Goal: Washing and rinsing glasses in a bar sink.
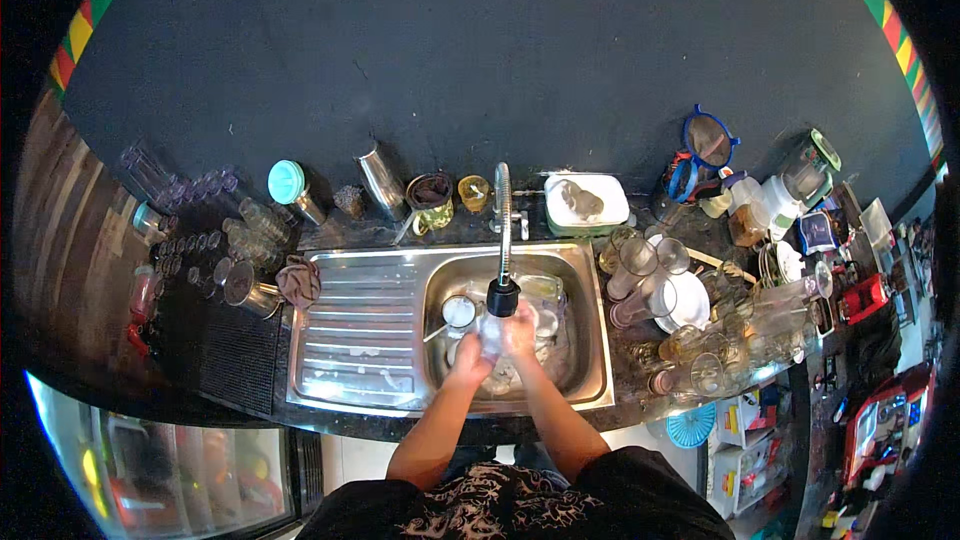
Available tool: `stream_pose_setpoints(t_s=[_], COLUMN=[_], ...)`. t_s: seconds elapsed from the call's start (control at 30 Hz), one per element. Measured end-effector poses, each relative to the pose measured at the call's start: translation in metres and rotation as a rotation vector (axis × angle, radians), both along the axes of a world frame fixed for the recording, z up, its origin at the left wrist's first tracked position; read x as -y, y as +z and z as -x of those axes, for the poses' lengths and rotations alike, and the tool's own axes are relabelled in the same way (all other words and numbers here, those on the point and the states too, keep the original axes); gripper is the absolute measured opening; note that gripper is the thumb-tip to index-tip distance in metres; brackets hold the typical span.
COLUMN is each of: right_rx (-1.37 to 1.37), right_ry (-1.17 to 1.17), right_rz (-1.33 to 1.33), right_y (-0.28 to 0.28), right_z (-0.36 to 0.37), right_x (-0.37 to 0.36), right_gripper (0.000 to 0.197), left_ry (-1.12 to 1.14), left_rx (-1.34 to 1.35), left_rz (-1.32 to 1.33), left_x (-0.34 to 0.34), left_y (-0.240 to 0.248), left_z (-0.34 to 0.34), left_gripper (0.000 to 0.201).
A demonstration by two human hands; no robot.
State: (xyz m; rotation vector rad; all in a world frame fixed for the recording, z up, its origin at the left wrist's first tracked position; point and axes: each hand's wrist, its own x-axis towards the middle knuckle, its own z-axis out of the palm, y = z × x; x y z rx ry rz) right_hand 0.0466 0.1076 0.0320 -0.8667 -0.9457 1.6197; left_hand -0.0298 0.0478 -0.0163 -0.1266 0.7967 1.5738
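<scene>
Black shirt (500, 500), hands (470, 360) (519, 335) over dishes (459, 312) in sink (597, 345)

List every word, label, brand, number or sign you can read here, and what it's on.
None: I can read no text with certainty.
Shirt: pale print, with no words I can make out.
Red item at right: any print is too small and blurred.
White bins at lower right: any labels are too small to read.
Sink and tap: no lettering that I can see.
</scene>
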Motion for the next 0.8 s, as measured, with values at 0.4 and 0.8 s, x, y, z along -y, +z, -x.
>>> stream_pose_setpoints(t_s=[0.4,0.8], right_rx=[0.104,0.111], right_ry=[0.45,0.102], right_rz=[0.486,0.159], right_y=[0.009,-0.001], right_z=[-0.066,0.032], right_x=[0.008,0.005], right_gripper=[0.038,0.023], left_ry=[-0.094,0.071], left_rx=[-1.063,-0.191], left_rz=[-0.04,-0.052], left_x=[-0.02,-0.007], left_y=[0.056,0.074], left_z=[-0.025,0.042], left_gripper=[0.031,0.027])
